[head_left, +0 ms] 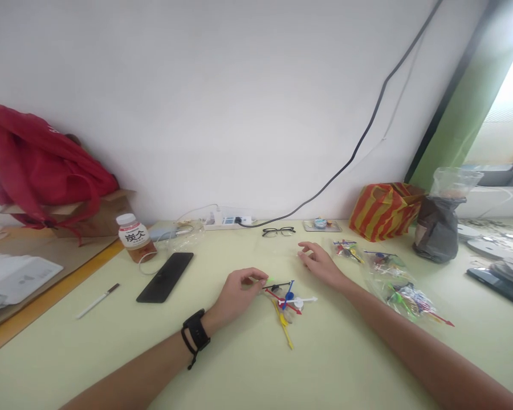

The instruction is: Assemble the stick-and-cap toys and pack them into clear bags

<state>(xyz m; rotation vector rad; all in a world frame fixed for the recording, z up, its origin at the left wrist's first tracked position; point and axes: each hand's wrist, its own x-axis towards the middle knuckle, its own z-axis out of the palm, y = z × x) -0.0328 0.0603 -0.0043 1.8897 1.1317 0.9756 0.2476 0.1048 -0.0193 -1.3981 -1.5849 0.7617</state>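
Observation:
Several coloured plastic spinner arrows lie in a loose pile on the table: a blue arrow point(289, 296), a white arrow point(305, 300), a red arrow point(294, 309), a yellow arrow point(287, 333) and a black arrow point(282, 285). At the pile's upper left edge, my left hand point(241, 291) is closed in a pinch. A small green plastic piece point(271, 280) shows at its fingertips; most of it is hidden. Beyond the pile, my right hand point(320, 265) hovers or rests with loosely bent fingers apart, apparently holding nothing. Faint clear plastic lies left of its fingertips.
Bagged arrows point(412, 299) and a smaller bag point(347, 250) lie on the right. Eyeglasses point(279, 231), a power strip point(226, 222) and a striped bag point(380, 210) stand along the wall. A phone point(166, 277), a bottle point(134, 238) and a pen point(98, 300) are left.

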